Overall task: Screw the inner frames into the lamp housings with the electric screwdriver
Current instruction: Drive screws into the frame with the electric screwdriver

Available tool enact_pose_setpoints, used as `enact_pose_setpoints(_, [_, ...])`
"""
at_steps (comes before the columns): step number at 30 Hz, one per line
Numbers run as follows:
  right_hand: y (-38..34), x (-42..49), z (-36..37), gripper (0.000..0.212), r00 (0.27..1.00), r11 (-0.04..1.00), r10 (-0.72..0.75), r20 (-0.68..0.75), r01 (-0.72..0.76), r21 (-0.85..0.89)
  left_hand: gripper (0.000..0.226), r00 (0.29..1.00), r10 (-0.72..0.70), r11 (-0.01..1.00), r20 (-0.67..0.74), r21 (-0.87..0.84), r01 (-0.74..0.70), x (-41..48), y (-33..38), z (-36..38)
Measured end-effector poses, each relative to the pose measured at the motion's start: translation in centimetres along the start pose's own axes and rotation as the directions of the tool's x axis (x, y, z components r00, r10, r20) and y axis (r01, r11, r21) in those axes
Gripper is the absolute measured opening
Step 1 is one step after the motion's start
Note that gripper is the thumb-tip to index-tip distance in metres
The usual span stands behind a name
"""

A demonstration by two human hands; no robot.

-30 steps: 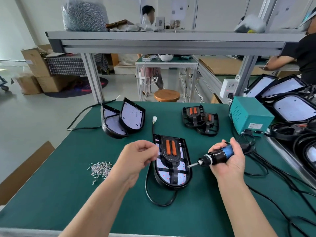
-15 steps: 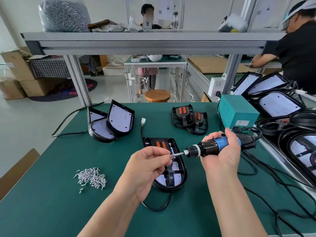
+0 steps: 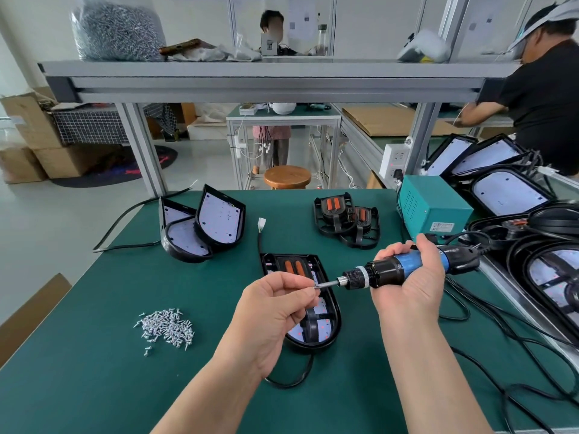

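Note:
A black lamp housing (image 3: 330, 321) with an inner frame (image 3: 293, 266) showing two orange strips lies on the green mat in front of me. My right hand (image 3: 410, 286) grips the blue and black electric screwdriver (image 3: 394, 270), held level with its bit pointing left. My left hand (image 3: 275, 305) pinches a small screw (image 3: 317, 287) at the bit's tip, above the housing. A pile of silver screws (image 3: 166, 327) lies to the left.
Two more housings (image 3: 200, 227) lean together at back left, and two spare inner frames (image 3: 344, 220) lie at back centre. A teal power box (image 3: 432, 211) and tangled black cables (image 3: 501, 333) fill the right, beside stacked lamps (image 3: 507, 189). A person in black works at far right.
My right hand brought the screwdriver up and left over the housing. My left hand moved in and now holds a screw against the bit's tip.

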State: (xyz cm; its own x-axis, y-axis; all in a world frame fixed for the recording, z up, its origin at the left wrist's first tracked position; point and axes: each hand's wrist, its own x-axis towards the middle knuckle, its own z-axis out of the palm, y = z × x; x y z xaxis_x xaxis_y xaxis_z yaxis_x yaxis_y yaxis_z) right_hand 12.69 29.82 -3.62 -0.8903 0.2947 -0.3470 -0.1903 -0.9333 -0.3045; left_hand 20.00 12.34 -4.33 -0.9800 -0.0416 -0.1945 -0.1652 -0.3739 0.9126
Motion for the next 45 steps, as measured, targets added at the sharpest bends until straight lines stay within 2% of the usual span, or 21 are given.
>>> enact_pose_setpoints(3, [0.1,-0.2,0.0,0.022,1.0,1.0,-0.018,0.009,0.018,-0.025,0.02,0.996,0.07,0.996,-0.054,0.065,-0.066,-0.1,-0.4,0.2])
enact_pose_setpoints(7, [0.1,-0.5,0.0,0.023,0.999,0.997,-0.054,0.008,0.054,-0.05,0.029,0.946,0.296,0.923,-0.134,0.297,-0.246,-0.4,-1.7,0.8])
enact_pose_setpoints(9, [0.0,-0.5,0.2,0.022,0.998,0.997,-0.056,-0.003,0.055,-0.054,0.032,0.896,0.419,0.853,-0.144,0.402,-0.334,-0.8,-2.6,1.2])
enact_pose_setpoints(12, [0.2,-0.5,-0.1,0.022,0.999,1.0,-0.006,-0.043,0.005,-0.03,0.038,0.782,0.614,0.687,-0.108,0.56,-0.462,-1.0,-3.4,1.4])
enact_pose_setpoints(15, [0.5,-0.5,-0.7,0.021,0.996,0.999,0.038,-0.083,-0.04,-0.016,0.039,0.707,0.706,0.567,-0.043,0.634,-0.527,-0.8,-3.5,1.2])
enact_pose_setpoints(17, [0.5,-0.4,-1.0,0.02,0.994,0.999,0.044,-0.098,-0.047,-0.023,0.043,0.697,0.717,0.535,-0.006,0.646,-0.545,-0.7,-3.6,1.0])
enact_pose_setpoints(19, [0.5,-0.2,-1.0,0.02,0.994,0.999,0.038,-0.1,-0.041,-0.031,0.048,0.71,0.704,0.546,0.008,0.633,-0.549,-0.5,-3.8,0.8])
enact_pose_setpoints(24, [0.1,0.6,-0.6,0.021,0.997,0.998,-0.031,-0.065,0.027,-0.065,0.056,0.796,0.605,0.644,0.008,0.584,-0.495,0.1,-3.6,-0.3])
enact_pose_setpoints(27, [-0.4,1.4,0.0,0.021,0.996,0.992,-0.093,-0.015,0.091,-0.087,0.044,0.775,0.627,0.635,-0.074,0.626,-0.454,0.7,-2.8,-1.7])
enact_pose_setpoints(29, [-0.6,1.8,0.3,0.025,0.986,0.977,-0.162,0.026,0.164,-0.136,0.038,0.767,0.615,0.611,-0.184,0.726,-0.316,2.0,-2.2,-2.9])
enact_pose_setpoints(30, [-0.6,2.0,0.4,0.027,0.979,0.964,-0.2,0.049,0.205,-0.166,0.045,0.803,0.546,0.616,-0.238,0.764,-0.192,2.8,-1.8,-3.5])
enact_pose_setpoints(32, [-0.4,2.1,0.6,0.028,0.96,0.934,-0.258,0.109,0.276,-0.227,0.066,0.902,0.309,0.625,-0.301,0.779,0.046,4.5,-1.2,-4.3])
enact_pose_setpoints(34, [0.0,2.2,1.0,0.021,0.94,0.901,-0.281,0.191,0.327,-0.284,0.08,0.949,0.13,0.592,-0.289,0.79,0.159,5.8,-1.2,-4.3])
enact_pose_setpoints(36, [0.5,2.1,1.4,0.017,0.919,0.868,-0.282,0.275,0.366,-0.334,0.079,0.96,0.083,0.569,-0.268,0.803,0.175,6.7,-1.4,-4.1])
enact_pose_setpoints(42, [1.5,1.8,1.8,0.015,0.857,0.788,-0.248,0.453,0.45,-0.421,0.074,0.973,0.015,0.728,-0.231,0.67,0.148,7.5,-1.6,-4.0])
enact_pose_setpoints(45, [1.7,1.7,1.7,0.014,0.841,0.775,-0.217,0.495,0.457,-0.436,0.069,0.972,0.0,0.768,-0.237,0.622,0.152,7.5,-1.9,-3.9])
